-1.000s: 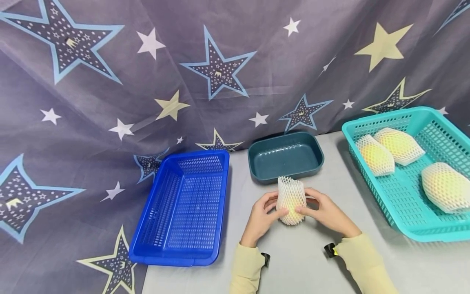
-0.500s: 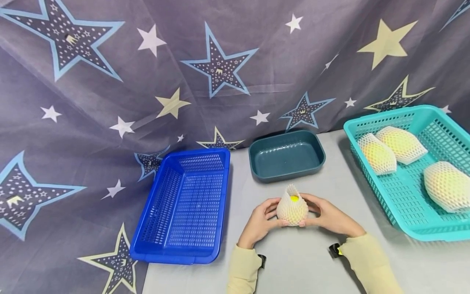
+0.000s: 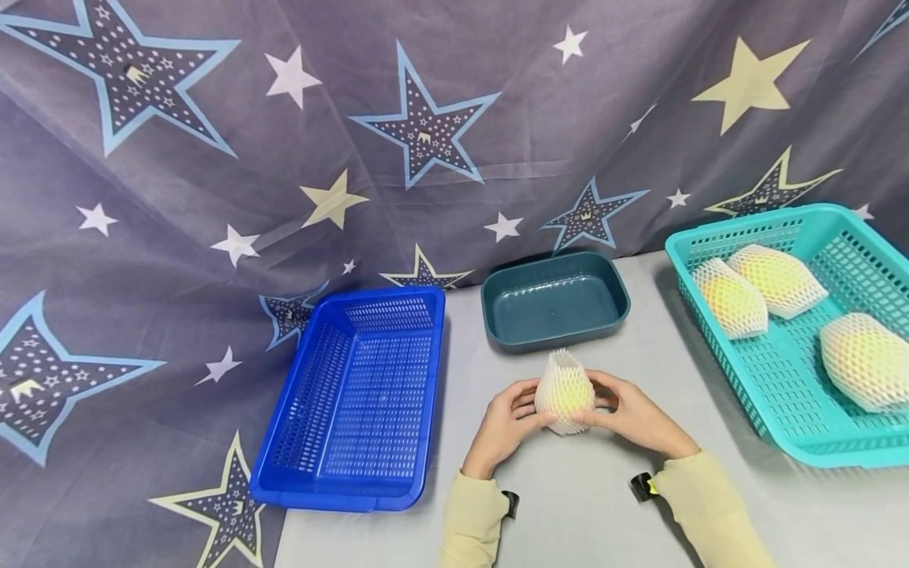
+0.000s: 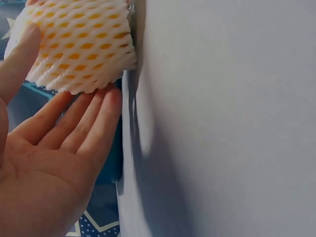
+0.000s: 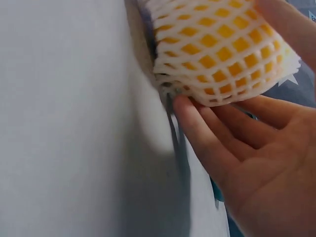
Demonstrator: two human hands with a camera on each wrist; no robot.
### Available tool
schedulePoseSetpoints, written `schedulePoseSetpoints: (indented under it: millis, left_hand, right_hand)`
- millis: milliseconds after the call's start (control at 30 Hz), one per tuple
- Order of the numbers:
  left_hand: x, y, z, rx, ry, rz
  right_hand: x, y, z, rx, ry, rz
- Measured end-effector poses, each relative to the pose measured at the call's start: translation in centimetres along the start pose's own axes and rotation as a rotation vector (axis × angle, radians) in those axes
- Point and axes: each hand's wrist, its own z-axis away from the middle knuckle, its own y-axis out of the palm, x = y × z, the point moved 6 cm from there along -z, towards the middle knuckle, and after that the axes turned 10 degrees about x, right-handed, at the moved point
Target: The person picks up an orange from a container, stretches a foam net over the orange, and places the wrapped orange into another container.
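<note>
Both hands hold a yellow fruit in a white foam net [image 3: 564, 386] low over the table, with the net's narrowed end pointing up in the head view. My left hand [image 3: 501, 426] grips its left side, thumb in front and fingers behind. From the right, my right hand [image 3: 635, 416] grips it the same way. Up close in the left wrist view, orange-yellow shows through the mesh of the netted fruit [image 4: 81, 47]. The right wrist view has fingertips under the lower edge of the foam net [image 5: 217, 54].
A dark teal tray [image 3: 554, 339] stands just behind the hands. To the left is a blue basket [image 3: 383, 410]. At the right, a turquoise basket [image 3: 774, 402] contains three netted fruits [image 3: 862, 361]. A star-patterned cloth [image 3: 461, 221] hangs behind the grey table [image 3: 568, 505].
The netted fruit has been tipped in the hands: half a second ago bare yellow showed through an opening at its top, and now the net's end stands up over it. Hands stay in place.
</note>
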Motion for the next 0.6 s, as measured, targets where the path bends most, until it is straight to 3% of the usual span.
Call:
schedulePoseSetpoints:
  millis: [167,400,600]
  left_hand:
    - [-0.4,0.0,-0.1,-0.047,0.009,0.041]
    - [-1.6,0.3,0.0,-0.099,-0.010,0.181]
    - [-3.1,0.3,0.2,-0.130,-0.001,0.207]
  right_hand:
    - [0.4,-0.3,0.3,-0.087,0.053,0.028]
    - [2.0,-1.0,0.7,-0.196,0.016,0.086]
    - [3.3,-1.6,1.1,-0.242,0.011,0.089]
